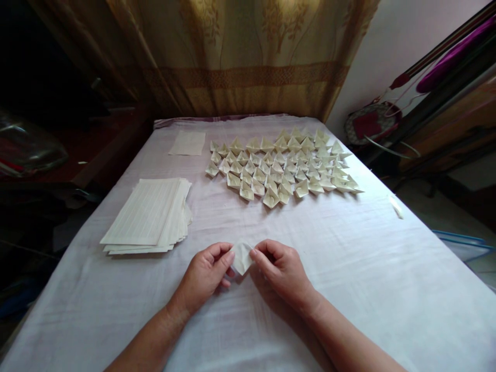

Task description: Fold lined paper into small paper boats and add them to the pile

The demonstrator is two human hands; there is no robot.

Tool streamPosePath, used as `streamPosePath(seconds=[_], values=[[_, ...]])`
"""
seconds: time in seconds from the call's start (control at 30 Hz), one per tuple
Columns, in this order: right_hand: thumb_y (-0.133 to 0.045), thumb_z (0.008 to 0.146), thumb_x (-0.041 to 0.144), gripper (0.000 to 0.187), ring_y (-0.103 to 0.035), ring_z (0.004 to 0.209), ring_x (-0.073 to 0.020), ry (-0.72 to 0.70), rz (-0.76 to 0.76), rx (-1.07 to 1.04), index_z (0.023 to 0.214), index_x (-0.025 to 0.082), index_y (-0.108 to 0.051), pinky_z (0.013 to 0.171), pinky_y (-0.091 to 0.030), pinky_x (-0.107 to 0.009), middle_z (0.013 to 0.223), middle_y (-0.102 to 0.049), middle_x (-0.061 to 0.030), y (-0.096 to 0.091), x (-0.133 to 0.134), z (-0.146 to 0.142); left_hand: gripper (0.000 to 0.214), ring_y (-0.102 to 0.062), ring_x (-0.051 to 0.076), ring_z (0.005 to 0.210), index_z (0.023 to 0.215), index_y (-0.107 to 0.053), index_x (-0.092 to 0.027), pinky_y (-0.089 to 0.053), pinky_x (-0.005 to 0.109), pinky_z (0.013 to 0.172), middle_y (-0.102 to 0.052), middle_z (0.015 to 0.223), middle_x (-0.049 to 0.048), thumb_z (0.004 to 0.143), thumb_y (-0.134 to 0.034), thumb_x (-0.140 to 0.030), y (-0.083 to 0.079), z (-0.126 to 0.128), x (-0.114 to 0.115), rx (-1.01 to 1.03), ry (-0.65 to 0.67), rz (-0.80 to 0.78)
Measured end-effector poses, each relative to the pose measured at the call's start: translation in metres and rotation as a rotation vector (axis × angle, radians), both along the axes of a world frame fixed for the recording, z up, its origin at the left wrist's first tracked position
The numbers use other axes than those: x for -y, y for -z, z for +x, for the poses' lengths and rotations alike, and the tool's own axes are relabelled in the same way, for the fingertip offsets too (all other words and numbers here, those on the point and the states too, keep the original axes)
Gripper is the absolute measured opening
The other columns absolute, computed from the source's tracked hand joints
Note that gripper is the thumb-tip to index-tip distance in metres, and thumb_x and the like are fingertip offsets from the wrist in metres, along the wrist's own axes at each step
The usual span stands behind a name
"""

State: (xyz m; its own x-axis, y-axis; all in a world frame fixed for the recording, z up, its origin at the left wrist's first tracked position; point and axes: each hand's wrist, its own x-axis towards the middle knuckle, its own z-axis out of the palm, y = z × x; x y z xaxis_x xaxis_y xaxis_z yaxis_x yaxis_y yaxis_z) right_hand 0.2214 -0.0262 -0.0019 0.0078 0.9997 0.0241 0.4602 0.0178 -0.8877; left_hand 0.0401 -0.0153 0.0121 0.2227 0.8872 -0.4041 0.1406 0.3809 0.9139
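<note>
A small folded piece of pale paper (242,258) is held between my two hands, close above the cloth near the middle of the table. My left hand (211,266) pinches its left corner between thumb and fingers. On the opposite corner, the thumb and forefinger of my right hand (281,266) are closed. The paper's lower end comes to a point, and a crease runs down its face. Beyond my hands stand many folded paper boats (271,196), packed together in uneven rows.
A stack of lined paper sheets (141,212) lies at the left, its edges uneven. Farther back is a single paper piece (188,143). A white cloth (349,268) covers the table. A small white scrap (396,207) lies near the right edge. A patterned curtain (240,67) hangs behind.
</note>
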Motion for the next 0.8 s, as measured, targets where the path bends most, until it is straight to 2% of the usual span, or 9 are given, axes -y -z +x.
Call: streamPosePath(seconds=[0.2,0.3,0.43,0.53,0.63,0.73,0.8], values=[[-0.054,0.085,0.035,0.028,-0.055,0.052,-0.0115,-0.029,0.033,0.126,0.064,0.019,-0.063,0.054,-0.038,-0.022,0.056,-0.063,0.0004,0.002,0.001,0.001,0.036,-0.047,0.009,0.042,0.078,-0.068,-0.017,-0.037,0.019,0.041,-0.055,0.051,-0.0036,0.079,-0.059,-0.052,0.008,-0.003,0.000,-0.183,0.003,0.149],[-0.054,0.086,0.032,0.026,-0.057,0.056,-0.0124,-0.018,0.103,0.236,0.066,0.020,-0.063,0.057,-0.038,-0.023,0.060,-0.065,-0.0003,0.005,0.001,0.000,0.031,-0.052,0.011,0.046,0.086,-0.068,-0.017,-0.041,0.021,0.047,-0.058,0.053,-0.0036,0.085,-0.053,-0.045,0.014,-0.004,0.001,-0.316,0.022,0.278],[-0.054,0.087,0.028,0.022,-0.059,0.065,-0.0148,-0.024,0.252,0.395,0.068,0.020,-0.063,0.065,-0.038,-0.025,0.066,-0.066,-0.0018,0.009,-0.003,0.000,0.032,-0.063,0.015,0.058,0.118,-0.060,-0.019,-0.048,0.026,0.060,-0.068,0.067,-0.0024,0.091,-0.050,-0.035,0.018,-0.007,0.002,-0.671,0.101,0.604],[-0.055,0.088,0.026,0.023,-0.056,0.064,-0.0150,-0.018,0.304,0.494,0.066,0.020,-0.061,0.066,-0.036,-0.026,0.064,-0.064,-0.0018,0.012,-0.005,0.000,0.027,-0.066,0.018,0.070,0.114,-0.063,-0.020,-0.050,0.029,0.066,-0.071,0.081,0.0025,0.096,-0.048,-0.032,0.018,-0.011,0.005,-0.957,0.159,0.883],[-0.057,0.088,0.025,0.023,-0.055,0.063,-0.0150,-0.014,0.347,0.557,0.065,0.020,-0.059,0.066,-0.034,-0.027,0.063,-0.063,-0.0013,0.013,-0.006,-0.001,0.027,-0.066,0.021,0.093,0.113,-0.066,-0.023,-0.051,0.034,0.082,-0.072,0.102,0.0057,0.098,-0.045,-0.028,0.019,-0.012,0.008,-1.038,0.255,1.098],[-0.058,0.089,0.025,0.024,-0.054,0.064,-0.0153,-0.011,0.374,0.590,0.066,0.020,-0.059,0.066,-0.034,-0.028,0.063,-0.062,-0.0010,0.014,-0.007,-0.004,0.035,-0.052,0.025,0.127,0.130,-0.059,-0.023,-0.035,0.044,0.111,-0.064,0.133,0.0047,0.099,-0.045,-0.033,0.024,-0.010,0.009,-1.021,0.431,1.182],[-0.059,0.089,0.025,0.023,-0.054,0.064,-0.0156,-0.007,0.371,0.602,0.066,0.020,-0.059,0.066,-0.034,-0.028,0.064,-0.062,-0.0009,0.016,-0.007,-0.004,0.048,-0.040,0.027,0.139,0.141,-0.049,-0.020,-0.019,0.048,0.119,-0.054,0.145,0.0048,0.098,-0.046,-0.041,0.029,-0.009,0.010,-1.058,0.523,1.156]])
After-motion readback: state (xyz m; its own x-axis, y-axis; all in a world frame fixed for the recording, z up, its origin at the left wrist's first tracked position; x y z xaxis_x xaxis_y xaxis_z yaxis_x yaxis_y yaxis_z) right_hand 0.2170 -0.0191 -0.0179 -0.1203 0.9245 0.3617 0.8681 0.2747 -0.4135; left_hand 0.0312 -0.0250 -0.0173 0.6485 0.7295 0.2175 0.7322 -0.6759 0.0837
